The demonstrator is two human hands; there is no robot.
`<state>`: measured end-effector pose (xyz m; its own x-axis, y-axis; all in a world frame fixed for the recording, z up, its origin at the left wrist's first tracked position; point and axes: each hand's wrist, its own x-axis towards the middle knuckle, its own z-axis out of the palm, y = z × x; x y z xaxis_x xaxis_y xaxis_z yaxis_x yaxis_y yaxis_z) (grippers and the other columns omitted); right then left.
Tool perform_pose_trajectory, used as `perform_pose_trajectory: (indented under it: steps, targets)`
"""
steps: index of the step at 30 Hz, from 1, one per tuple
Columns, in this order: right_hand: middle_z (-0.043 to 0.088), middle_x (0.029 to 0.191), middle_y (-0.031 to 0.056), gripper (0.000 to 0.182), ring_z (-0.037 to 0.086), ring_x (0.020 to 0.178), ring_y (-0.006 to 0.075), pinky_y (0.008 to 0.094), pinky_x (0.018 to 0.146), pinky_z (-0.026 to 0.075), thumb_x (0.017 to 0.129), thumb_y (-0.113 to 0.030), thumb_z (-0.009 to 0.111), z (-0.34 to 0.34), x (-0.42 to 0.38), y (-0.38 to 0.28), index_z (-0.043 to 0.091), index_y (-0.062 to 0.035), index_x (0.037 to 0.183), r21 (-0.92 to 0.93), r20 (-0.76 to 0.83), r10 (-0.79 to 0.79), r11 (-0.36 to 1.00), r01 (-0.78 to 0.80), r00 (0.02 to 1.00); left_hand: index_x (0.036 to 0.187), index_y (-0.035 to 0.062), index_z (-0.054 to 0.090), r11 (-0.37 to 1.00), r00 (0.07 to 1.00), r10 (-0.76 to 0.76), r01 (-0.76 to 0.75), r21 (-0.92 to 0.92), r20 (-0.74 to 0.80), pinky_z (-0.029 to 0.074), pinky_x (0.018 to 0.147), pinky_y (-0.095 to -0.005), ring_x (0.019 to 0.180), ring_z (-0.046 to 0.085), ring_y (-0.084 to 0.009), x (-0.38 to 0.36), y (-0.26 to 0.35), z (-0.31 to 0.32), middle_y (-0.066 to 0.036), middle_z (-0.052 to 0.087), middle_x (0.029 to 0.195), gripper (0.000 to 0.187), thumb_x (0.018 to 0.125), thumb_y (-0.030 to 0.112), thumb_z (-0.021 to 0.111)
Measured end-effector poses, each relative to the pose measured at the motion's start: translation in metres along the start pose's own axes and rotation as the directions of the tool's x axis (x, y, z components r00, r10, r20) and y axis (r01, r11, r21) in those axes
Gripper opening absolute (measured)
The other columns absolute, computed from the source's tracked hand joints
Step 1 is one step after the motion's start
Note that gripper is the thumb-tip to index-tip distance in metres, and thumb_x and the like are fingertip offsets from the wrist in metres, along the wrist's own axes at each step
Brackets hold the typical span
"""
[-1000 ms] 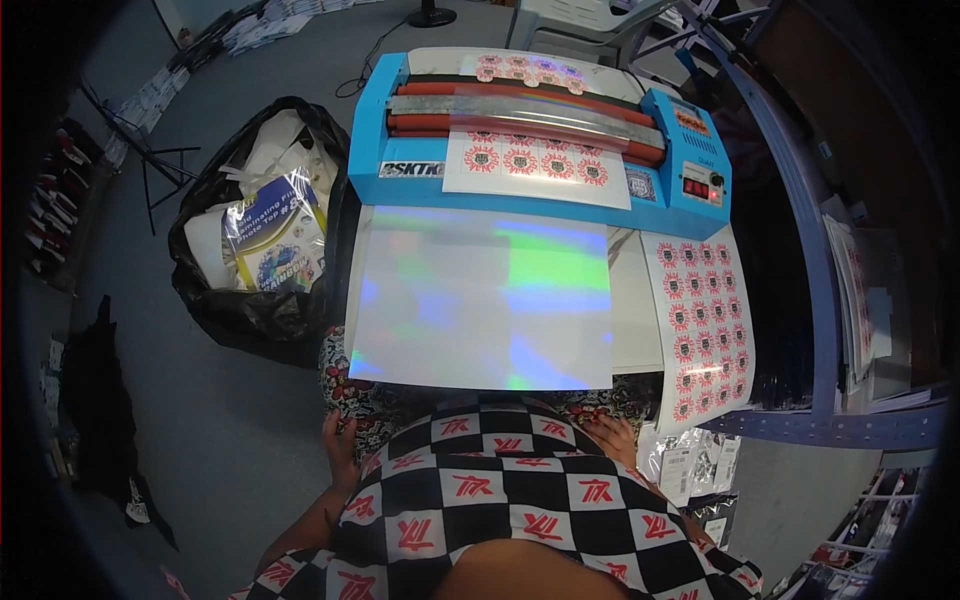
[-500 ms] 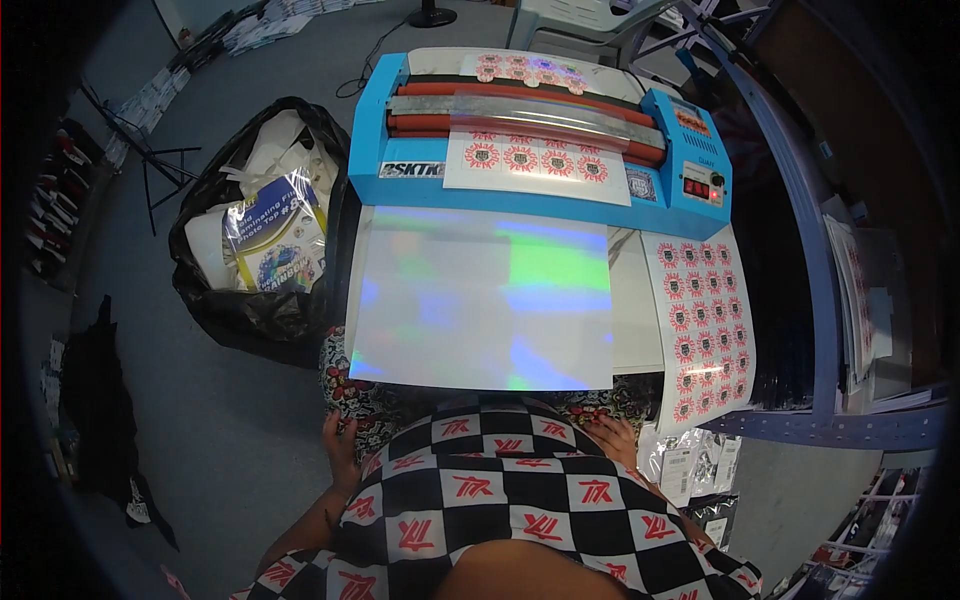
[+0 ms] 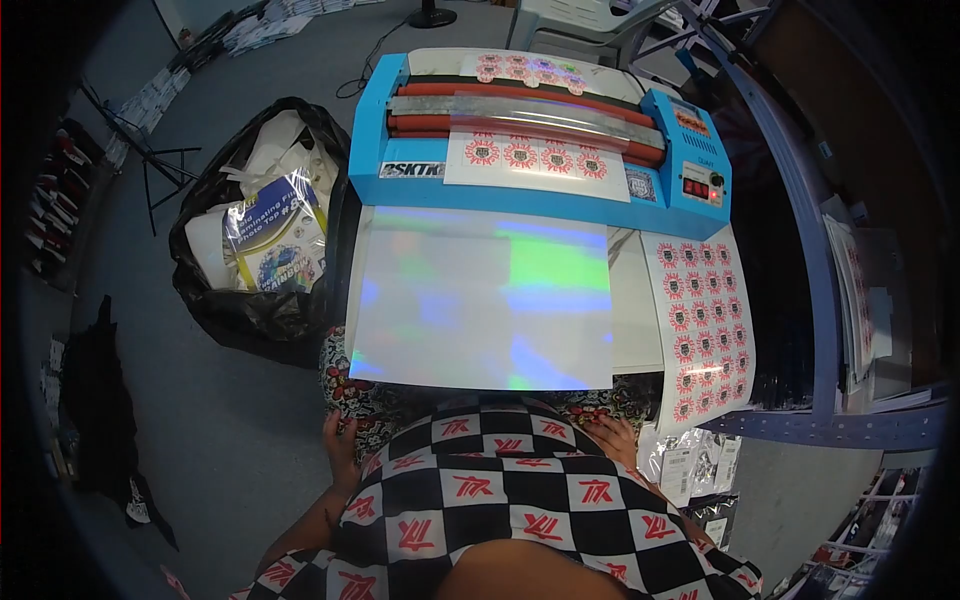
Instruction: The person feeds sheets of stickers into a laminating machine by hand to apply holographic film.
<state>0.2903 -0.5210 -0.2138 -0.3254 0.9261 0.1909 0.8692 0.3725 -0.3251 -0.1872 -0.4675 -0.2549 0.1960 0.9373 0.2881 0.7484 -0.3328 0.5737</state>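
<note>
My left hand (image 3: 342, 442) rests on my patterned trouser leg (image 3: 343, 385), fingers stretched out and holding nothing. On the other leg lies my right hand (image 3: 612, 440), also open and bare. Ahead of both hands is a blue roll laminator (image 3: 540, 192) with red rollers. A sheet of red and black round stickers (image 3: 530, 172) sits part way in its rollers, under clear film (image 3: 540, 115). Its far end, with more stickers, shows behind the rollers. Nearest to my hands, a shiny holographic film sheet (image 3: 470, 310) lies on the white table (image 3: 637, 330).
Another sticker sheet (image 3: 705, 330) hangs over the table's right edge. At left on the floor stands a black bag (image 3: 220, 320) with a laminating film packet (image 3: 275, 235). A metal shelf frame (image 3: 800, 200) rises at right; a plastic chair (image 3: 575, 25) is behind the laminator.
The sticker sheet in the laminator has moved slightly away from me, farther through the rollers. Both my hands have stayed where they were.
</note>
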Motion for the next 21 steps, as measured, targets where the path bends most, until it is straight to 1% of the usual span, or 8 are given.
perform_pose_trajectory:
  steps: [4, 10, 16, 21]
  targets:
    - [0.054, 0.115, -0.0028, 0.030, 0.043, 0.113, 0.0187, 0.0430, 0.096, 0.024, 0.077, -0.022, 0.047, 0.0015, -0.0021, 0.0044, 0.060, -0.0186, 0.103, -0.009, 0.016, -0.025, 1.000, 0.025, 1.000, 0.123, 0.0092, 0.040, 1.000, 1.000, 0.021, -0.021, 0.007, -0.018, 0.019, 0.099, -0.0479, 0.122, 0.023, -0.0371, 0.0003, -0.0021, 0.0017, -0.019, 0.026, 0.130, 0.058, 0.080, 0.047, 0.052]
    - [0.054, 0.116, -0.0026, 0.030, 0.042, 0.114, 0.0189, 0.0446, 0.095, 0.024, 0.077, -0.023, 0.047, 0.0045, -0.0042, 0.0056, 0.060, -0.0182, 0.103, -0.009, 0.015, -0.011, 1.000, 0.011, 1.000, 0.123, 0.0093, 0.040, 1.000, 1.000, 0.018, -0.018, 0.025, -0.005, 0.019, 0.099, -0.0480, 0.121, 0.024, -0.0372, -0.0009, -0.0049, 0.0024, -0.019, 0.026, 0.130, 0.057, 0.080, 0.045, 0.053]
    - [0.054, 0.115, -0.0023, 0.029, 0.042, 0.114, 0.0184, 0.0443, 0.096, 0.023, 0.077, -0.022, 0.048, -0.0050, 0.0030, -0.0038, 0.060, -0.0177, 0.103, 0.061, -0.003, 0.024, 0.998, -0.024, 1.000, 0.123, 0.0095, 0.040, 1.000, 1.000, 0.011, -0.011, 0.005, -0.021, 0.018, 0.099, -0.0480, 0.121, 0.024, -0.0372, -0.0002, -0.0017, 0.0022, -0.019, 0.027, 0.129, 0.056, 0.079, 0.041, 0.056]
    - [0.054, 0.115, -0.0030, 0.028, 0.042, 0.114, 0.0184, 0.0443, 0.096, 0.024, 0.077, -0.021, 0.049, 0.0005, -0.0003, -0.0005, 0.060, -0.0178, 0.103, 0.024, -0.016, 0.014, 1.000, -0.014, 1.000, 0.122, 0.0093, 0.041, 1.000, 1.000, 0.003, -0.002, 0.011, -0.021, 0.018, 0.099, -0.0477, 0.122, 0.023, -0.0372, -0.0010, -0.0027, 0.0031, -0.019, 0.028, 0.128, 0.058, 0.077, 0.042, 0.058]
